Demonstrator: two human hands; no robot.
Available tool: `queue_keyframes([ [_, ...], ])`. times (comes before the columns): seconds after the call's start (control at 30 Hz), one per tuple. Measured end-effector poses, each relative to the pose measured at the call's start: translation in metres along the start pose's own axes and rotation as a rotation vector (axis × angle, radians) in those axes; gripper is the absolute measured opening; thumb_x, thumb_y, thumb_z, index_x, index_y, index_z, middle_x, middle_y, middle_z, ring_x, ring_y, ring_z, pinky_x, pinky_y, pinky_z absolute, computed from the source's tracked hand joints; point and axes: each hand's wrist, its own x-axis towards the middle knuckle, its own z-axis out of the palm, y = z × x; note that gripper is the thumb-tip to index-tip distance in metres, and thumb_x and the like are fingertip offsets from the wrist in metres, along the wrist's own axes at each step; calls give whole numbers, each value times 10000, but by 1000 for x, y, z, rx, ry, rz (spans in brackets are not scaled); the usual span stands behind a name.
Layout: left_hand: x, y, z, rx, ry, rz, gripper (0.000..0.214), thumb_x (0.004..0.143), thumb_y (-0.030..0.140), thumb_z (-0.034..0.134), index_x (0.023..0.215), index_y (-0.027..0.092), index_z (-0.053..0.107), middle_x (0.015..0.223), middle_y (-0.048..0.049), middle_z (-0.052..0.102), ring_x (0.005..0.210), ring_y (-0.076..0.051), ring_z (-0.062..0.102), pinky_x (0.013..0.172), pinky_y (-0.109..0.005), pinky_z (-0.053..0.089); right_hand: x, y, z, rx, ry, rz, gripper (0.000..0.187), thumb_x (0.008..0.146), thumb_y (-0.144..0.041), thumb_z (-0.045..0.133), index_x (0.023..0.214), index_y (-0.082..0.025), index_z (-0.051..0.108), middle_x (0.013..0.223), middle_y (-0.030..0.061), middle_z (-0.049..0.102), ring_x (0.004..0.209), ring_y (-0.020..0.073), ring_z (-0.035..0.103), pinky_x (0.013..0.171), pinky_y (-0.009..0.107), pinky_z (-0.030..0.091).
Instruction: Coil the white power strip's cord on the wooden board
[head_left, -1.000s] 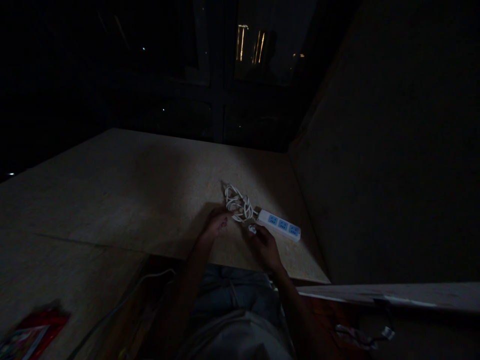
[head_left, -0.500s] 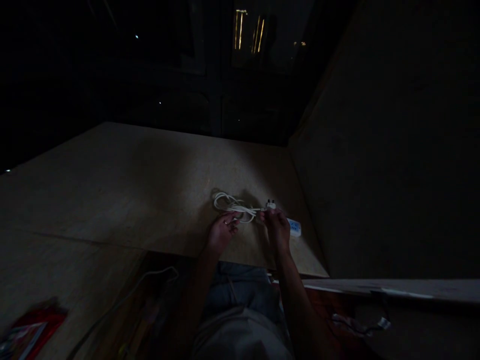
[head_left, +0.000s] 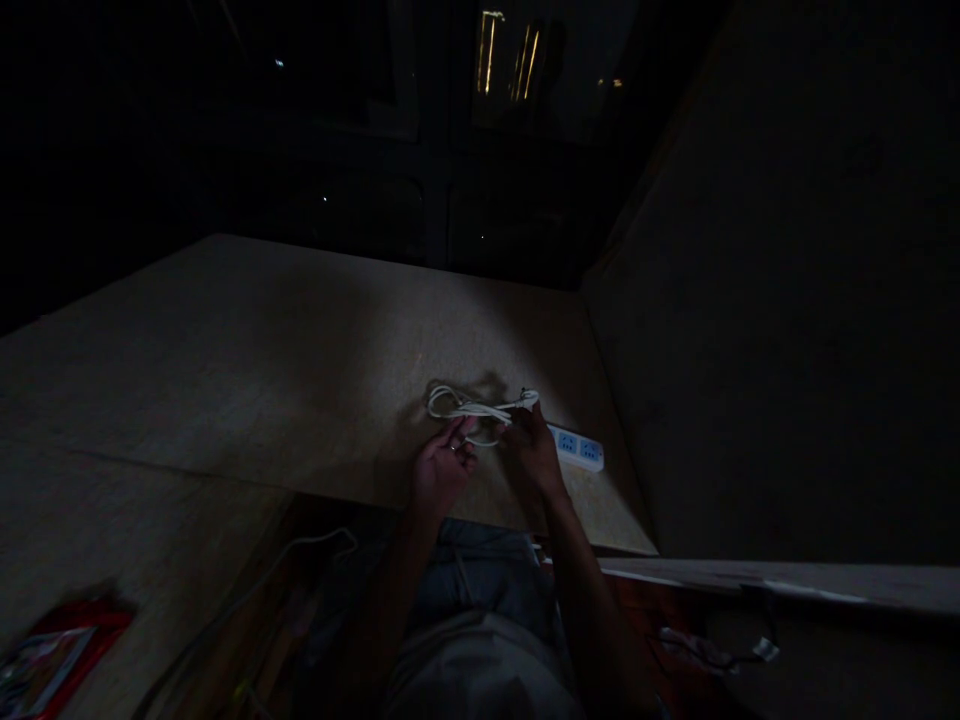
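Observation:
A white power strip [head_left: 576, 447] with blue sockets lies on the pale board tabletop [head_left: 285, 370], partly hidden behind my right hand. Its white cord [head_left: 461, 406] is bunched in loops just left of it. My right hand [head_left: 531, 447] is closed on the plug end of the cord, holding it just above the loops. My left hand [head_left: 441, 465] is curled around the near side of the bundle, fingers gripping the cord. The scene is very dim, lit only around the hands.
A dark wall panel [head_left: 780, 300] rises on the right. A dark window [head_left: 450, 130] with distant lights is behind the table. A loose cable [head_left: 300, 555] hangs below the table edge. A red packet [head_left: 56, 660] lies at the lower left.
My right hand picked the plug end up from near the strip and carried it up over the loops. The bundle has been pulled out flatter and to the left. My left hand stayed on the cord.

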Motion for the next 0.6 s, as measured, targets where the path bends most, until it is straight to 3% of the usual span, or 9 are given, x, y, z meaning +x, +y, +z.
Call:
queue_keyframes([
  [0.17,-4,-2,5,-45,-85,-10,338,805,256,583,1115,181,694,1398,-103,583,737,-117,620,658,-274,510,-2,4,9,-175,252,-109,779,800,-483,676,1438,-165,364,1312,160,568,1158,270,564,996,428,459],
  [0.27,-4,-3,3,90,-92,28,387,775,255,636,1158,206,672,1389,-109,596,755,-141,658,674,-288,514,-4,3,13,-321,353,-146,742,799,-517,674,1390,-161,400,1322,181,490,1192,302,510,1008,467,439],
  [0.37,0,-4,-2,294,-41,94,458,734,312,712,1175,198,660,1313,-133,647,739,-168,680,641,-287,507,-3,0,12,-427,359,-172,650,832,-520,643,1350,-180,447,1287,170,466,1172,310,506,982,473,450],
  [0.47,8,-5,-12,566,81,281,402,697,335,748,1064,180,691,1115,-114,723,747,-176,672,637,-272,498,2,0,11,-440,290,-206,470,891,-455,583,1272,-184,536,1206,144,519,1084,277,556,939,440,483],
  [0.6,16,-6,-25,978,217,691,246,748,252,678,986,191,691,962,-69,686,726,-153,613,683,-283,495,9,2,13,-386,197,-290,285,946,-356,507,1134,-192,644,1143,123,604,1063,245,591,964,418,485],
])
